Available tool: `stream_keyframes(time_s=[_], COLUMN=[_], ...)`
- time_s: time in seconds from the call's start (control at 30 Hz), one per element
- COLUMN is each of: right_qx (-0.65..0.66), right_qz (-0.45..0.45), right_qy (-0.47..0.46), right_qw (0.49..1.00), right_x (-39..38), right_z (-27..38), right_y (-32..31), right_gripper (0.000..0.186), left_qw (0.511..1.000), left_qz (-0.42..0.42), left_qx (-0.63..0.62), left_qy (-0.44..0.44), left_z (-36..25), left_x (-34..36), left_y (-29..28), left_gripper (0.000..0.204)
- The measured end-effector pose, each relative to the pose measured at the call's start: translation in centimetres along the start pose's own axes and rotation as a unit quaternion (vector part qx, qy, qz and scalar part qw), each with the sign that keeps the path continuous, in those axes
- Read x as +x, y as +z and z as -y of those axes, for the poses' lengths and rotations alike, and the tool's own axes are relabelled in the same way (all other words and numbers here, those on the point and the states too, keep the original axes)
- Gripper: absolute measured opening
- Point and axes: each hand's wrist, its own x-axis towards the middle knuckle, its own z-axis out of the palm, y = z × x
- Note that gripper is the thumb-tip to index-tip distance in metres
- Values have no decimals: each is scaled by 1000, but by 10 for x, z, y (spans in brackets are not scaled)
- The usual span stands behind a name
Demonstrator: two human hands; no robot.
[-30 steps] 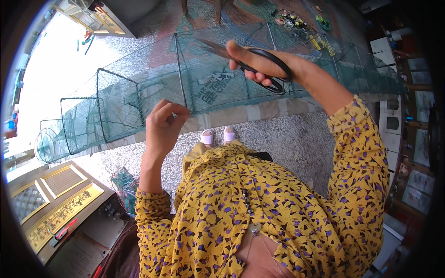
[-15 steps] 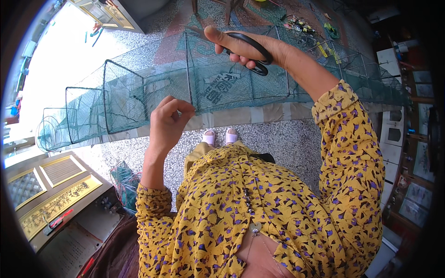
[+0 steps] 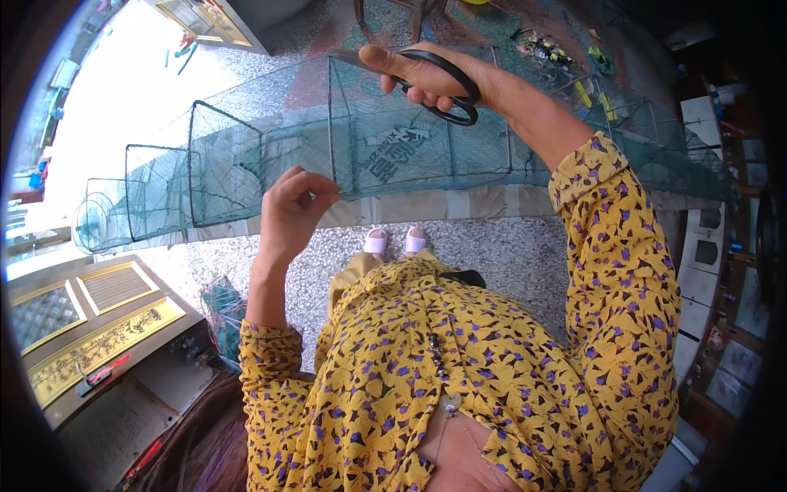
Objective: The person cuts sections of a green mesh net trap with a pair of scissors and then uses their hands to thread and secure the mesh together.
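A long green mesh net cage (image 3: 229, 176) on dark square frames stretches across my view on a low beige support (image 3: 443, 205). My left hand (image 3: 291, 209) is at its near edge beside an upright rod, thumb and forefinger pinched; what they hold, if anything, is too small to make out. My right hand (image 3: 430, 82) is raised over the cage's far part, gripping black-handled scissors (image 3: 469, 88), blades pointing left.
A cream and gold cabinet (image 3: 115, 291) stands at lower left, a green netting bundle (image 3: 221, 312) beside it. Small tools and bits (image 3: 549, 53) lie beyond the cage. A wooden chair (image 3: 361, 12) is at the top; white cabinets (image 3: 697, 271) are at right.
My right hand with the scissors has moved up and slightly left. My left hand has shifted slightly upward in the picture, staying pinched at the net's near edge.
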Motion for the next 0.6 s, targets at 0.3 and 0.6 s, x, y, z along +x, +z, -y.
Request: stream_keyframes(time_s=[0.3, 0.6], right_qx=[2, 26], right_qz=[7, -35], right_qy=[-6, 38], right_qw=[1000, 998], right_x=[0, -41], right_z=[1, -18], right_y=[3, -10], right_gripper=[95, 103], left_qw=[1000, 986], left_qz=[22, 126], left_qx=[-9, 54], left_qy=[-7, 91], left_z=[4, -34], left_x=[3, 19], left_y=[-7, 28], left_gripper=[11, 8])
